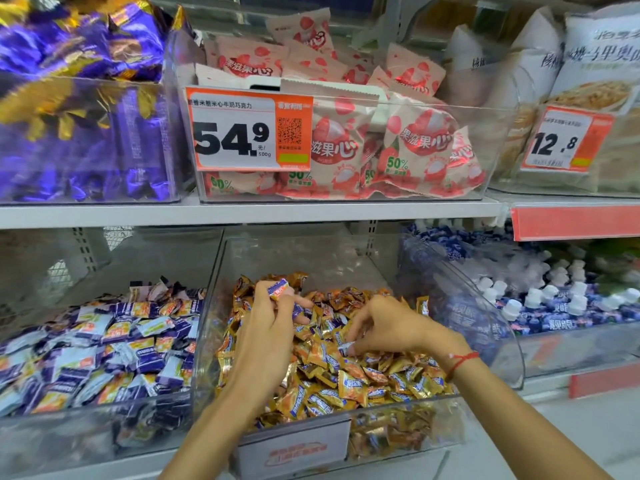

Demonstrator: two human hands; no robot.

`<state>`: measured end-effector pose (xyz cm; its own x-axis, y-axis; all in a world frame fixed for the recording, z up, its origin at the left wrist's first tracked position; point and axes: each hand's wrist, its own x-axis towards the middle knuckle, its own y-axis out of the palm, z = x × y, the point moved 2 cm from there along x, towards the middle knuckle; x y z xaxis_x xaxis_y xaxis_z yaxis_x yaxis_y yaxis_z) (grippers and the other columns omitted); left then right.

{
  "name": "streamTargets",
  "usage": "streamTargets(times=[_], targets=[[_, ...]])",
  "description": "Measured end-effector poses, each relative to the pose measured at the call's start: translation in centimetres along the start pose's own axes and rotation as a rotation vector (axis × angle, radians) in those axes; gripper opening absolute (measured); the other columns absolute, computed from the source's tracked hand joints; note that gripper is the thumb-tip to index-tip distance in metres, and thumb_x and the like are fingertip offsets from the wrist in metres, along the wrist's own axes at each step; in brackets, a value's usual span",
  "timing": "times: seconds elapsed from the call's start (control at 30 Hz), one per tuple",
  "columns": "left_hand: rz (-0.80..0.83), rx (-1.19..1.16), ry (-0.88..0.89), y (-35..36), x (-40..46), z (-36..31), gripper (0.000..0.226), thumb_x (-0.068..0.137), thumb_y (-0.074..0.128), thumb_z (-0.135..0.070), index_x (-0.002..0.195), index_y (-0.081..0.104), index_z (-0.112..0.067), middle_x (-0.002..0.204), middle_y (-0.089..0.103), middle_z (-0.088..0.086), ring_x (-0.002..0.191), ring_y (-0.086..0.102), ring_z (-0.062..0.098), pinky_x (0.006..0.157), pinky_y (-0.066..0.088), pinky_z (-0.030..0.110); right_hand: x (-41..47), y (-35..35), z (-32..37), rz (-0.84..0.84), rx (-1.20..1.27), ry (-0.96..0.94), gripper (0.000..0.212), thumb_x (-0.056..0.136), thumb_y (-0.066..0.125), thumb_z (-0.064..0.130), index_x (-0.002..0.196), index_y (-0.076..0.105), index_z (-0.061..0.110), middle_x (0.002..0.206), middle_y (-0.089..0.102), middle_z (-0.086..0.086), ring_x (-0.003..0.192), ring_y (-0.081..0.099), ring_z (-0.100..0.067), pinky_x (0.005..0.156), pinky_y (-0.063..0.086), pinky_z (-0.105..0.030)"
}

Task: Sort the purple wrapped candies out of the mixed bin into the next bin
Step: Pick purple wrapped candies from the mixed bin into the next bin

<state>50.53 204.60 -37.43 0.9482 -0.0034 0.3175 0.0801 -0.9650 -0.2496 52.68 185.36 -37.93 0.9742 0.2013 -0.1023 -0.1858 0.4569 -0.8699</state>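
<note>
A clear mixed bin on the lower shelf is heaped with gold-orange wrapped candies. To its left, the neighbouring clear bin holds purple and white wrapped candies. My left hand is raised over the mixed bin and pinches a purple wrapped candy at its fingertips, with more purple wrappers tucked in its palm. Down in the gold pile, my right hand pinches a purple-white candy with its curled fingers.
The upper shelf carries a bin of purple-gold foil sweets, a bin of pink packets with a 54.9 price tag, and white bags. A bin of small white-capped bottles stands right of the mixed bin.
</note>
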Motion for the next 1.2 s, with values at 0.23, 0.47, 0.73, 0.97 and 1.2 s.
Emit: streamTargets(times=[0.23,0.47,0.73,0.97,1.2], targets=[[0.054,0.023,-0.085,0.0,0.2,0.8,0.043,0.098,0.028,-0.053,0.108,0.052,-0.019,0.096,0.066,-0.007,0.086,0.067,0.027,0.082,0.053,0.053,-2.2,-2.3,2.1,-0.243,0.869,0.015,0.019,0.080,0.075,0.019,0.097,0.075,0.010,0.087,0.075,-0.008,0.073,0.066,-0.007,0.062,0.050,-0.014],[0.087,0.027,-0.032,-0.2,-0.3,0.1,0.082,0.081,0.026,-0.074,0.131,0.044,-0.012,0.115,0.061,0.003,0.109,0.057,0.016,0.089,0.043,0.022,-2.6,0.0,7.2,-0.176,0.895,-0.104,0.011,0.086,0.070,0.022,0.094,0.073,0.014,0.083,0.075,0.000,0.078,0.070,-0.007,0.065,0.051,-0.014],[0.014,-0.058,0.003,-0.4,0.0,0.5,0.032,0.092,0.028,-0.059,0.101,0.044,-0.033,0.095,0.068,0.015,0.086,0.067,0.028,0.076,0.051,0.039,3.2,1.6,2.7,-0.062,-0.021,-0.022,0.039,0.085,0.053,-0.008,0.109,0.071,0.016,0.108,0.070,-0.001,0.100,0.064,-0.014,0.089,0.053,-0.028],[-0.011,-0.057,-0.001,-0.4,0.3,0.3,0.019,0.099,0.038,-0.042,0.101,0.051,-0.028,0.094,0.067,-0.001,0.087,0.066,0.016,0.082,0.054,0.048,3.6,1.6,3.2,0.024,-0.194,-0.066,0.012,0.083,0.070,0.013,0.094,0.075,0.014,0.102,0.071,0.002,0.094,0.063,-0.009,0.084,0.049,-0.023],[0.029,0.028,-0.011,-0.4,0.1,0.5,0.022,0.101,0.035,-0.042,0.110,0.050,-0.028,0.103,0.063,-0.021,0.075,0.067,0.015,0.061,0.045,0.016,-0.5,-1.5,2.4,-0.121,0.692,-0.003,0.018,0.093,0.061,0.014,0.108,0.062,0.005,0.094,0.069,-0.011,0.074,0.070,-0.015,0.070,0.056,-0.022]])
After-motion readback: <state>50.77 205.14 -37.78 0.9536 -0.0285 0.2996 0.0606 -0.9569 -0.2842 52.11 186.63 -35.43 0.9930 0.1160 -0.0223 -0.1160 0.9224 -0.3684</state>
